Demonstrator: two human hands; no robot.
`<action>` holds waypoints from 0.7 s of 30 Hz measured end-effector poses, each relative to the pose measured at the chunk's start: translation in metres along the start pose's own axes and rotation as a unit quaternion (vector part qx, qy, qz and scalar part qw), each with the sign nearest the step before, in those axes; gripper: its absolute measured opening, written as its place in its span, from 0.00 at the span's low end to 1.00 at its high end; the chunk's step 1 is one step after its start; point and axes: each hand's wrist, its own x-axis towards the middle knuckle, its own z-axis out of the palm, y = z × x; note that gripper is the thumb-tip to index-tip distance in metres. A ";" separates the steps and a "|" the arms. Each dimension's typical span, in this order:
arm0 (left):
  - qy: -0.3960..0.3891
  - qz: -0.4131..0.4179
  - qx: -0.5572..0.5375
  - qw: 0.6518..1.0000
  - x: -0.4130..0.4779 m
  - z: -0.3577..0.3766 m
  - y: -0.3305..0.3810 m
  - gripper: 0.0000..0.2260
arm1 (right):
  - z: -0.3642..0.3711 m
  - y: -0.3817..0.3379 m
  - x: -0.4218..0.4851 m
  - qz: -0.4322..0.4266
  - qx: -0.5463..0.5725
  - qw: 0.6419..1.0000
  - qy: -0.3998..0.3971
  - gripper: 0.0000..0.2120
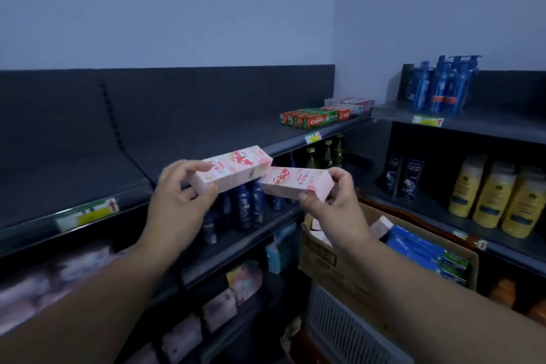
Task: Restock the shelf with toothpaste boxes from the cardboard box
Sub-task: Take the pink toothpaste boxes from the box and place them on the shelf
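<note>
My left hand [177,195] grips a pink toothpaste box with a strawberry picture [236,167] by its near end, just in front of the dark top shelf [206,139]. My right hand [334,201] holds a second pink toothpaste box [295,182] at its right end; the two boxes meet at their inner ends. Red and green toothpaste boxes [319,118] lie at the far right of that shelf. The open cardboard box [334,263] stands below my right hand, with blue toothpaste boxes [422,251] and a few pale ones inside.
Blue bottles [443,86] stand on the right-hand top shelf, dark and yellow bottles [496,195] one level lower. Blue bottles [245,207] fill the shelf under my hands. Pink packs [44,289] lie lower left. A grey crate [348,325] sits under the cardboard box.
</note>
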 end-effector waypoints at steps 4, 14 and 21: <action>0.090 -0.032 0.013 0.995 0.018 -0.089 0.000 0.09 | 0.081 -0.025 0.012 0.042 0.177 0.981 -0.070 0.18; 0.240 -0.007 0.179 0.954 0.062 -0.326 -0.008 0.06 | 0.332 -0.071 0.010 0.236 0.364 0.882 -0.185 0.17; 0.171 -0.035 0.327 0.929 0.088 -0.459 -0.038 0.05 | 0.493 -0.093 -0.001 0.327 0.269 0.893 -0.151 0.26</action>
